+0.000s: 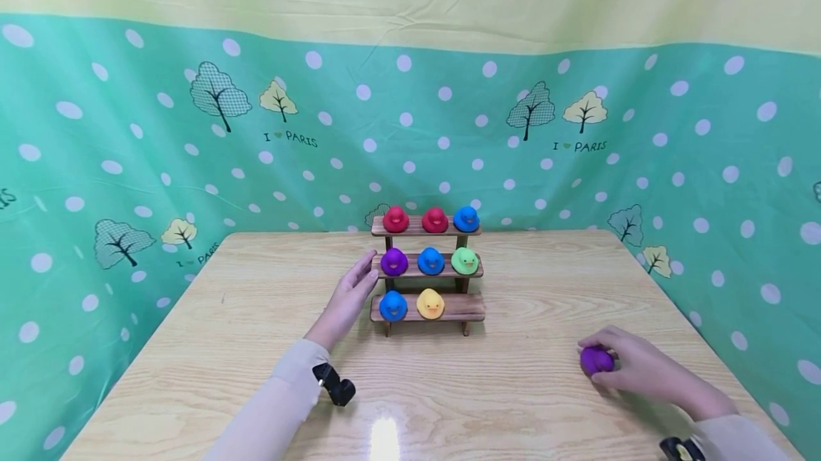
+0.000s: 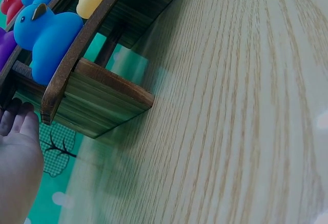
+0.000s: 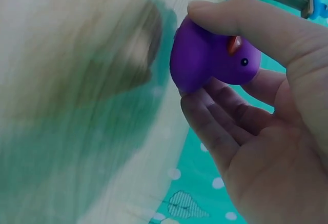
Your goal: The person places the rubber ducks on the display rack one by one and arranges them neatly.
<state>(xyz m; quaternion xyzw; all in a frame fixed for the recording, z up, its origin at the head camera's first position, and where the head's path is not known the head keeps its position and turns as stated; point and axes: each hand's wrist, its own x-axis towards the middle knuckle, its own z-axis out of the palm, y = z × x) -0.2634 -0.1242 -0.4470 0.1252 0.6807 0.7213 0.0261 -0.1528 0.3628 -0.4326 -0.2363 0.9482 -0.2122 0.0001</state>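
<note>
A three-step wooden rack (image 1: 459, 306) stands at the back middle of the table, bearing rubber ducks. My left hand (image 1: 347, 302) is at the rack's left side, its fingers extended beside the middle step, near a purple duck (image 1: 394, 262). In the left wrist view its fingertips lie close to the rack's end, next to a blue duck (image 2: 48, 42). Off to the right, my right hand (image 1: 641, 368) pinches another purple rubber duck (image 3: 197, 55) between thumb and fingers, low over the table.
Two red ducks (image 1: 395, 219) and a blue duck (image 1: 466, 219) sit on the top step. The middle step also holds a blue duck (image 1: 431, 261) and a green duck (image 1: 465, 261). A yellow duck (image 1: 430, 304) is on the bottom step. Behind the table (image 1: 513, 390) hangs a patterned curtain (image 1: 410, 183).
</note>
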